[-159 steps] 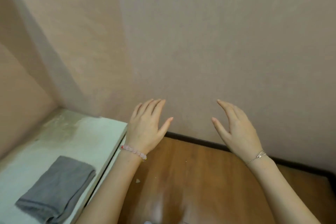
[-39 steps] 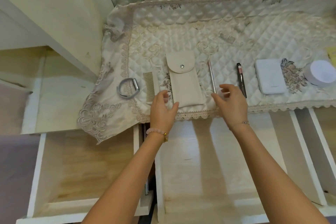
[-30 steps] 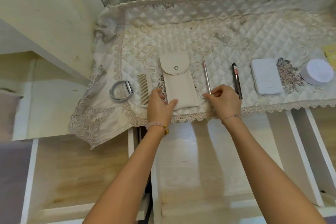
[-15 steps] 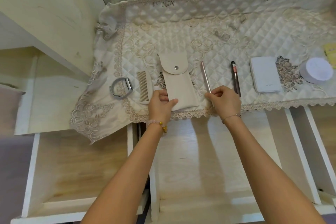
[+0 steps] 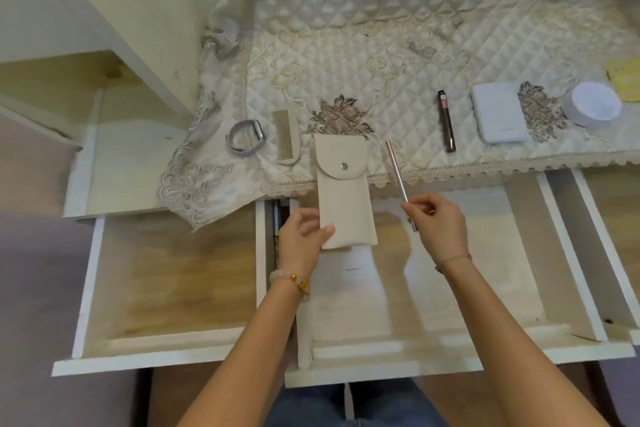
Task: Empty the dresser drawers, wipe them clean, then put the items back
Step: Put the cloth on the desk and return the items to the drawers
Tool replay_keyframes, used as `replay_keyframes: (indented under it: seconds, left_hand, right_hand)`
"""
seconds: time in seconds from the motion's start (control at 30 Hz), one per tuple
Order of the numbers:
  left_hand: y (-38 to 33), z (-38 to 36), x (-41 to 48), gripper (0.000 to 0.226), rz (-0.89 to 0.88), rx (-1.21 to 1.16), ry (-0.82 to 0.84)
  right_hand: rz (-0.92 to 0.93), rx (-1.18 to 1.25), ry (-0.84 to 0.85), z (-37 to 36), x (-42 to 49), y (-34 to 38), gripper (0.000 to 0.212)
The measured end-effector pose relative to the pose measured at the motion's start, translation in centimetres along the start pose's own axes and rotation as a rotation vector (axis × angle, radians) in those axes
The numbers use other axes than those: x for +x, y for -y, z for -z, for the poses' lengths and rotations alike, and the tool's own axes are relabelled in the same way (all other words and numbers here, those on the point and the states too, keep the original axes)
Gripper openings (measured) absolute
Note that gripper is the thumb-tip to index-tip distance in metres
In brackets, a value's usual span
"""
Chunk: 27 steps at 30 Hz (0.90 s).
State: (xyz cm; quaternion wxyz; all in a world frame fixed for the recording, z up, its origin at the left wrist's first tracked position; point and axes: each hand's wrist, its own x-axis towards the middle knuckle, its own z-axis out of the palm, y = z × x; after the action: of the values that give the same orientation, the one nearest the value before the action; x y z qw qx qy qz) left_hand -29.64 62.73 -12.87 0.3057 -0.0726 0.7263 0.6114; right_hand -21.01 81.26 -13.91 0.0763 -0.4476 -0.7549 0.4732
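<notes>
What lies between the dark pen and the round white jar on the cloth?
Head view: a flat white case, then an embroidered flower patch, lie between the dark pen and the round white jar.

The left hand (image 5: pixel 303 239) pinches a pouch's (image 5: pixel 344 194) lower corner; the right hand (image 5: pixel 434 224), beside it, pinches a rod (image 5: pixel 398 173), both above a drawer (image 5: pixel 450 354).

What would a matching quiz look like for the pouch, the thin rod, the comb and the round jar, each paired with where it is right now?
Things:
1. pouch
2. thin rod
3. comb
4. round jar

Places:
A. lying beside the grey wristband
B. held by the left hand
C. at the far right of the cloth
D. pinched by the right hand

Pairs: 1-B, 2-D, 3-A, 4-C.
</notes>
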Motion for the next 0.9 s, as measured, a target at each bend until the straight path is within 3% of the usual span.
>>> replay_keyframes:
  seconds: [0.37, 0.57, 0.9]
  left_hand:
    - [6.4, 3.0, -6.1, 0.022, 0.204, -0.057, 0.099]
    - [8.7, 2.2, -6.3, 0.023, 0.271, -0.08, 0.07]
    - [11.3, -2.1, -3.6, 0.024, 0.366, 0.087, -0.043]
  right_hand:
    - [-0.107, -0.028, 0.033, -1.0, -7.6, -5.2, 0.005]
    - [-0.204, -0.085, 0.096, -1.7, -8.3, -8.3, 0.003]
    - [-0.339, -0.199, 0.18, -3.1, -5.7, -11.2, 0.011]
